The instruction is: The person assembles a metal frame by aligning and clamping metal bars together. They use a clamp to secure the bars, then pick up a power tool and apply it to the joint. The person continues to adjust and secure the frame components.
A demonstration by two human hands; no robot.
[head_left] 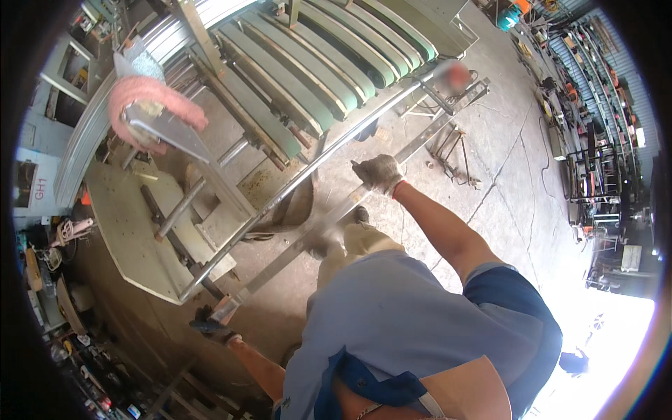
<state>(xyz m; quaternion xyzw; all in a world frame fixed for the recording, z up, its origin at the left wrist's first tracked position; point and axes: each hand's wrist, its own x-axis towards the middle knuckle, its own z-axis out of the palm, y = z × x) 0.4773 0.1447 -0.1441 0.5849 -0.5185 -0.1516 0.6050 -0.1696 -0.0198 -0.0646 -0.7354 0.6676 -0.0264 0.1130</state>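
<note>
A long flat metal bar (301,245) runs slantwise in front of my body, from low on the left to the upper right. My right hand (379,173), in a pale grey work glove, is closed over the bar's right half. At the bar's lower left end is my left hand (213,325), in a dark glove, its fingers wrapped round that end beside a small reddish-brown patch. Just beyond the bar, roughly parallel to it, lies a round steel rail (280,196) on the edge of a machine frame. The bar's far end reaches a metal bracket (465,98).
Green-topped slats or belts (322,70) fill the machine beyond the rail. A pink padded roll (154,105) sticks up at the upper left, above a pale panel (133,238). A small metal stand (453,161) is on the cracked concrete floor (504,182). Crowded shelves (595,140) line the right.
</note>
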